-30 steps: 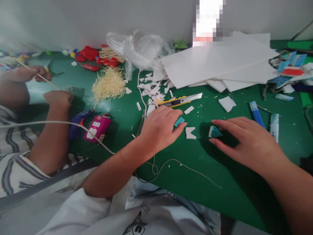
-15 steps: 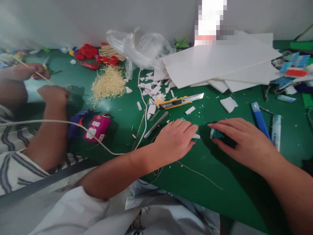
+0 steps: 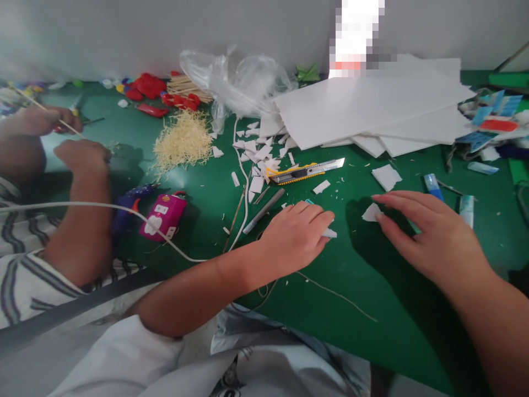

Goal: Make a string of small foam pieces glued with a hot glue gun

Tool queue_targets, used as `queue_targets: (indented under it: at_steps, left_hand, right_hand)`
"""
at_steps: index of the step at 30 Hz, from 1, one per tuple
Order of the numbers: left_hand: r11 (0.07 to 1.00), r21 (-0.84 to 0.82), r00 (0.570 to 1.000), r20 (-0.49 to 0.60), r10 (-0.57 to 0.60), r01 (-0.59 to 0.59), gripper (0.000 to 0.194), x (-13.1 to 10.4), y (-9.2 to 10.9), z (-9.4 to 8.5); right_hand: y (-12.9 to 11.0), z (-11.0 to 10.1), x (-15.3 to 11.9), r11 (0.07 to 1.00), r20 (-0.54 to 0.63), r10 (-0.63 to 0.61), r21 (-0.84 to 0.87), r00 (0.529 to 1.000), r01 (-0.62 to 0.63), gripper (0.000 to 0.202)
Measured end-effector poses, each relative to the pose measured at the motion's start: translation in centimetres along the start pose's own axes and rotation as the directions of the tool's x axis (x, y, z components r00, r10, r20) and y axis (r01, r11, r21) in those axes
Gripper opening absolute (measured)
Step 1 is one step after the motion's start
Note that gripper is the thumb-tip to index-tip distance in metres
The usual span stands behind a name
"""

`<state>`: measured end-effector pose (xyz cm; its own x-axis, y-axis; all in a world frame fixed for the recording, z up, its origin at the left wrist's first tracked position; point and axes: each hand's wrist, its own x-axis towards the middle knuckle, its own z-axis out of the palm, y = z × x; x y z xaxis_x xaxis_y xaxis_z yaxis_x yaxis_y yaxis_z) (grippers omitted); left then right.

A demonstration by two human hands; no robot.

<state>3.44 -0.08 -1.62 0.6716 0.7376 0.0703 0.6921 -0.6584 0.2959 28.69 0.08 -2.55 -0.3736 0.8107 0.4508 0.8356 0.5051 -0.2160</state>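
A small white piece (image 3: 329,233) sticks out between the thumb and fingers of my left hand (image 3: 295,234), which is closed and hides the rest of it. To the right, my right hand (image 3: 425,234) has its thumb and fingers apart. A white scrap (image 3: 371,213) touches or nearly touches its thumb tip. Above my left hand, a yellow and black utility knife (image 3: 308,171) lies on the green table (image 3: 351,320) with its blade out. A grey rod (image 3: 263,210) lies beside my left hand.
White sheets (image 3: 367,105) are stacked at the back, beside foam scraps (image 3: 258,151) and a clear plastic bag (image 3: 243,82). A glue stick (image 3: 467,209) is beyond my right hand. At left are a magenta box (image 3: 164,216), a white cord and another person's hands.
My right hand has moved right and slightly up, its fingers wider apart. The piece by its fingertips now shows white instead of teal. My left hand has barely moved.
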Motion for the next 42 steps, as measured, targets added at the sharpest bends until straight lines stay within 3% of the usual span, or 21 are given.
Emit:
queue_targets:
  at_steps: [6, 16, 26, 31, 36, 42]
  left_hand:
    - [0.999, -0.035, 0.999, -0.035, -0.027, 0.026, 0.034, -0.1, 0.1, -0.2]
    - [0.998, -0.059, 0.999, -0.023, -0.034, 0.033, 0.036, -0.2, 0.0, 0.1]
    - [0.997, -0.067, 0.999, -0.039, -0.031, 0.028, 0.036, -0.4, -0.1, -0.5]
    - [0.976, -0.185, 0.988, -0.084, -0.131, 0.114, 0.045, -0.9, 0.1, -1.5]
    - [0.949, -0.296, 0.984, -0.098, -0.147, 0.112, 0.033, -1.1, 0.2, -1.7]
    - [0.98, -0.166, 0.994, -0.023, -0.111, 0.105, 0.037, -0.9, -0.2, -1.6]
  right_hand:
    - [-0.1, 0.2, -0.2, 1.0, 0.066, -0.004, 0.009, 0.998, 0.003, 0.021]
    - [-0.3, 0.1, 0.0, 0.98, 0.082, -0.181, 0.093, 0.98, 0.173, 0.023]
    - [0.2, 0.2, -0.1, 0.978, 0.123, -0.201, 0.089, 0.972, 0.191, 0.026]
    - [0.1, 0.1, -0.1, 0.976, 0.128, -0.2, 0.11, 0.971, 0.186, 0.027]
    - [0.1, 0.0, -0.1, 0.975, 0.116, -0.206, 0.109, 0.972, 0.193, 0.025]
    - [0.1, 0.0, -0.1, 0.974, 0.106, -0.214, 0.101, 0.971, 0.203, 0.022]
